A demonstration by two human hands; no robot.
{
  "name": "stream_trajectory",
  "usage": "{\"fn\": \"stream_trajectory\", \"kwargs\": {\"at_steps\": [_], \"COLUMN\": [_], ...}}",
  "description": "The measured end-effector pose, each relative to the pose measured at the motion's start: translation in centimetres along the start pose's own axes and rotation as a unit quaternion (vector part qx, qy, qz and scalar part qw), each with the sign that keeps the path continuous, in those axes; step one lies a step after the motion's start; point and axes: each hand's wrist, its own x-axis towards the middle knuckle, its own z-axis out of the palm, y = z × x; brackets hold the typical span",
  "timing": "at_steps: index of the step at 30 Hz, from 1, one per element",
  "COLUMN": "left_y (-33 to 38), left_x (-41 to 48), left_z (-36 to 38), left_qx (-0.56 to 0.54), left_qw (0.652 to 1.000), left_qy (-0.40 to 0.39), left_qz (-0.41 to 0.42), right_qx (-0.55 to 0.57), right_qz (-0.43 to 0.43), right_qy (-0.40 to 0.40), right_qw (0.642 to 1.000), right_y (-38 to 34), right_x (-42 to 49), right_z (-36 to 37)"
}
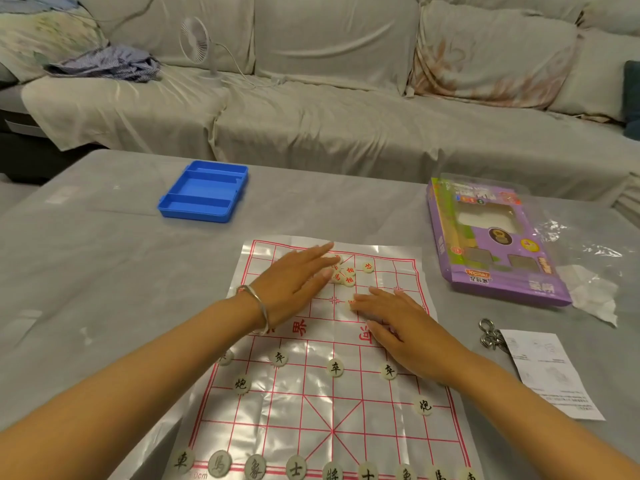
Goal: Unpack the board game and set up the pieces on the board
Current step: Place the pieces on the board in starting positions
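Board: glossy plastic sheet (311, 410) with red grid, flat on grey desk (104, 271).
Black-lettered pale discs (335, 368): ranked across near half.
Red-lettered pale discs (349, 275): bunched on far half, unsorted.
Left hand (294, 282): fingers straight, on bunch, gripping nothing.
Right hand (391, 323): flat, pinning sheet, gripping nothing.
Method: likely best to spread, read faces, slide each to its crossing.

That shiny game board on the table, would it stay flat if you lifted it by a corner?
Probably not: the board looks like a thin film, creased and wavy, so it would likely flop and spill the pieces. Its glossy sheen suggests it may slide on the table when pushed.
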Motion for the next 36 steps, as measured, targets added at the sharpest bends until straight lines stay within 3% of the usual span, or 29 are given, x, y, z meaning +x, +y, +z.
{"fn": "stream_trajectory", "kwargs": {"at_steps": [6, 11, 20, 26, 31, 36], "left_y": [-0.6, -0.3, 0.8, 0.1, -1.1, -2.2], "left_x": [-2.2, -3.3, -3.0, -4.0, -4.1, -4.2], "left_z": [-1.1, 0.5, 2.0, 1.2, -1.0, -2.2], "left_qx": [0.029, 0.132, 0.179, 0.151, 0.118, 0.12], "left_qw": [0.999, 0.989, 0.978, 0.984, 0.991, 0.988], "left_qy": [0.007, -0.06, -0.105, -0.087, -0.01, 0.018], "left_qz": [-0.026, 0.011, -0.032, -0.03, -0.066, -0.099], "right_qx": [-0.036, 0.099, 0.009, 0.001, -0.041, -0.09], "right_qz": [-0.013, 0.05, 0.042, 0.039, -0.008, -0.015], "right_qy": [-0.01, 0.02, 0.02, 0.01, 0.003, -0.016], "right_qw": [0.999, 0.994, 0.999, 0.999, 0.999, 0.996], "right_y": [-1.3, -1.3, -1.1, -1.1, -2.2, -2.8], "right_x": [1.2, 0.8, 1.0, 1.3, 0.9, 1.4], "right_z": [0.5, 0.3, 1.0, 1.0, 0.8, 0.8]}}
